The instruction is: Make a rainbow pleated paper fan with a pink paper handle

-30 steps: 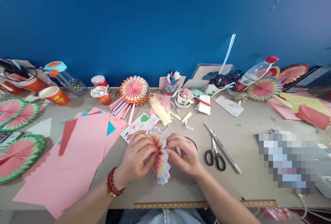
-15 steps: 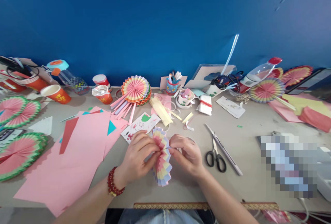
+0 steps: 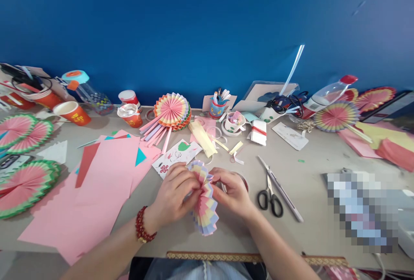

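Note:
A pleated paper fan (image 3: 207, 211) in pink, yellow and lilac stands between my hands, spread above and below its pinched middle. My left hand (image 3: 179, 191), with a red bead bracelet (image 3: 142, 224) at the wrist, closes on the fan's middle from the left. From the right, the thumb and fingers of my right hand (image 3: 233, 193) pinch the pleats at the same height. A roll of tape (image 3: 245, 181) shows partly behind my right hand. Right of that hand lie black-handled scissors (image 3: 270, 198) and a slim grey pen-shaped tool (image 3: 284, 193).
Pink paper sheets (image 3: 106, 176) cover the left side, beside green-edged paper fans (image 3: 26, 189). Finished fans with paper strips (image 3: 171, 111) lie at the back. Paper cups (image 3: 73, 114), a pen holder (image 3: 217, 108) and a tilted bottle (image 3: 330, 94) line the blue wall.
My right fingers have shifted closer against the fan's middle, and its lower part has swung slightly right. The tape roll behind my right hand now shows more.

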Available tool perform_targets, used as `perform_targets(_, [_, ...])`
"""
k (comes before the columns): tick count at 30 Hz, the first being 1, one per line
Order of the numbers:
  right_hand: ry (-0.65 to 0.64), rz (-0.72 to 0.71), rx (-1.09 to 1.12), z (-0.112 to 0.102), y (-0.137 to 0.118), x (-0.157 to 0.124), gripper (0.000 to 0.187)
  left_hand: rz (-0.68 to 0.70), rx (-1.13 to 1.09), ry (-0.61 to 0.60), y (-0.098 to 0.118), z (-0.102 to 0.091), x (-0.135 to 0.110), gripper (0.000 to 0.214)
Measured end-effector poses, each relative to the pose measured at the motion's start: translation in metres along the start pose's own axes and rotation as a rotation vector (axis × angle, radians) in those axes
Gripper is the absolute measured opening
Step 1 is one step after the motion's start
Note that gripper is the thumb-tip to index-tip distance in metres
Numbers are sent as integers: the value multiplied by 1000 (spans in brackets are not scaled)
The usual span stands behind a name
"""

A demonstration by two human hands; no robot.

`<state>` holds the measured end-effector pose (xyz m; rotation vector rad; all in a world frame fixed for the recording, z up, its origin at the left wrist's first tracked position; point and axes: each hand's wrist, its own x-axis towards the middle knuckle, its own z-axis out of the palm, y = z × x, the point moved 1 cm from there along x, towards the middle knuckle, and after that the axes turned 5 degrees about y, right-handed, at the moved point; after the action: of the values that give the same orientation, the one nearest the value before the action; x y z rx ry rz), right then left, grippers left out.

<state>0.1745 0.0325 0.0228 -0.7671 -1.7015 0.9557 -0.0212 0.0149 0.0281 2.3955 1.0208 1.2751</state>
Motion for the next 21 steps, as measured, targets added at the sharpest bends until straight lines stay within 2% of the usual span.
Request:
perform_targets(4, [-8,-18,43,-3,1,-1,21,-8,-73,-17,0,-4,1,16])
perform_targets(7, [-24,-54,62,-6,2,-2,20,13,-66,15,1,-7,0,21])
perform_targets(14, [-33,-195,-11,-6,-1,-3,17,46,-10,82,2,-6,0,13])
perform_targets(21, [-5,-229,-55,-4,-6,-4,16,71,72,74,7,-8,2,11])
